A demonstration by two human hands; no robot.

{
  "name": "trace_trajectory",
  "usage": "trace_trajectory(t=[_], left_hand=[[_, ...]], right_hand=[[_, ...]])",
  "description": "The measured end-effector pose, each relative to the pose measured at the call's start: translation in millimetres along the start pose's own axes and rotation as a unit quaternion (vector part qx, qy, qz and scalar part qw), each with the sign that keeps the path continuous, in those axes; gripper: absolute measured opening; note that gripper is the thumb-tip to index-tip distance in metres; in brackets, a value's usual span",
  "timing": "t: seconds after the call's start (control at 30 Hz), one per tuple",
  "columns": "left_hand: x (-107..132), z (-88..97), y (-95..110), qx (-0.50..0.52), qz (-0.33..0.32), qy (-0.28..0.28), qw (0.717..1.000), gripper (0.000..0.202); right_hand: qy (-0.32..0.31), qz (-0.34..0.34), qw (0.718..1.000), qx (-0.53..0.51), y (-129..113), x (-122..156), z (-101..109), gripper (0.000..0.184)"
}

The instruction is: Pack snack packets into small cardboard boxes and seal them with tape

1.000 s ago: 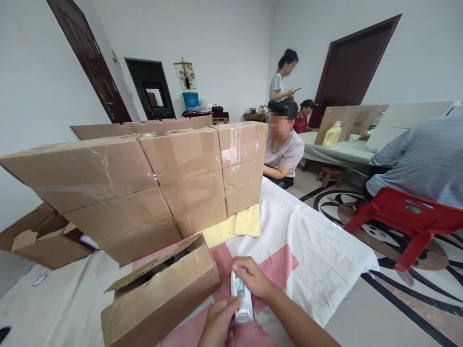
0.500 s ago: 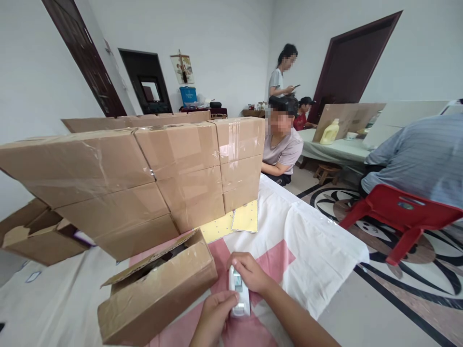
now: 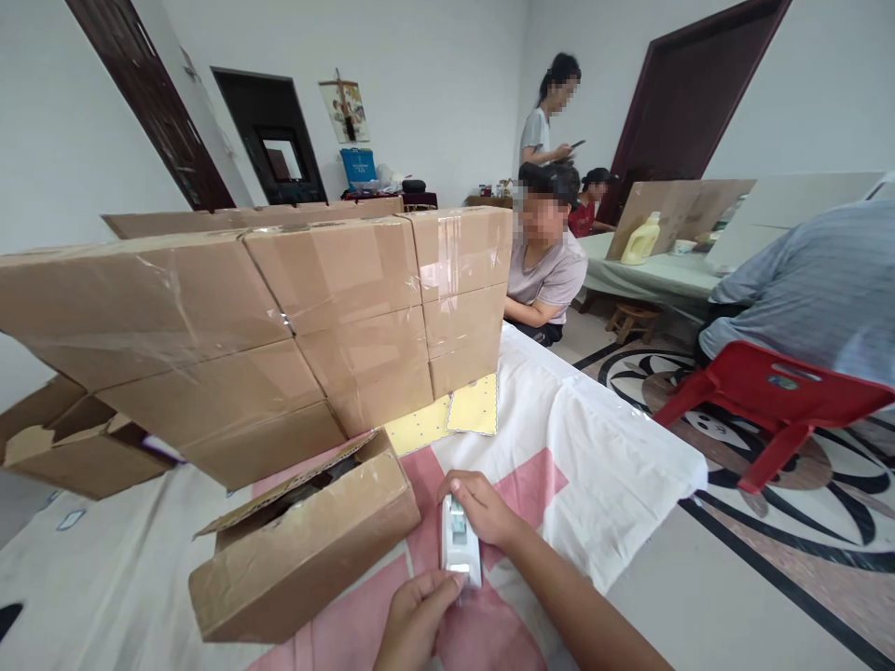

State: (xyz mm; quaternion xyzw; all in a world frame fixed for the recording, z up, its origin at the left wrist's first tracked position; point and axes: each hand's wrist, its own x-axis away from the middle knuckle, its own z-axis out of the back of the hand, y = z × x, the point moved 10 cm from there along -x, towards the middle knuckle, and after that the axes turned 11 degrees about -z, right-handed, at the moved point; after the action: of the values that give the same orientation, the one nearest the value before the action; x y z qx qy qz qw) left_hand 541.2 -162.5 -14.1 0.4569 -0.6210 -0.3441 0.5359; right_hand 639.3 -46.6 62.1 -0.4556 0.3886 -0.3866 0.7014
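Cloth (image 3: 601,457) below; left hand (image 3: 418,615) apparently pinching.

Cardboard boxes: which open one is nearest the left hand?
The long box in front of the taped stack, beside that hand; the other open box sits far left.

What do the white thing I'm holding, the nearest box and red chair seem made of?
White thing: probably glossy plastic, given its highlight. Nearest box: apparently matte cardboard, from its brown faces and folded flap. Red chair: likely smooth plastic, from its rounded slot.
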Motion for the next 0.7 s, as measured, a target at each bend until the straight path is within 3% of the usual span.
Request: trace_trajectory(t=[0.17, 0.4, 0.7], left_hand=[[3, 2.2, -2, 0.008, -0.014, 0.019, 1.000, 0.055], [19, -1.9, 16, 0.021, -0.032, 0.047, 0.998, 0.030], [21, -6.3, 22, 0.013, -0.051, 0.042, 0.998, 0.035]], right_hand=[[-0.006, -0.009, 1.000, -0.004, 5, -1, -1, 0.059], [-0.024, -0.013, 1.000, -0.010, 4, -2, -2, 0.060], [-0.042, -0.025, 0.999, -0.009, 5, -4, -3, 0.057]])
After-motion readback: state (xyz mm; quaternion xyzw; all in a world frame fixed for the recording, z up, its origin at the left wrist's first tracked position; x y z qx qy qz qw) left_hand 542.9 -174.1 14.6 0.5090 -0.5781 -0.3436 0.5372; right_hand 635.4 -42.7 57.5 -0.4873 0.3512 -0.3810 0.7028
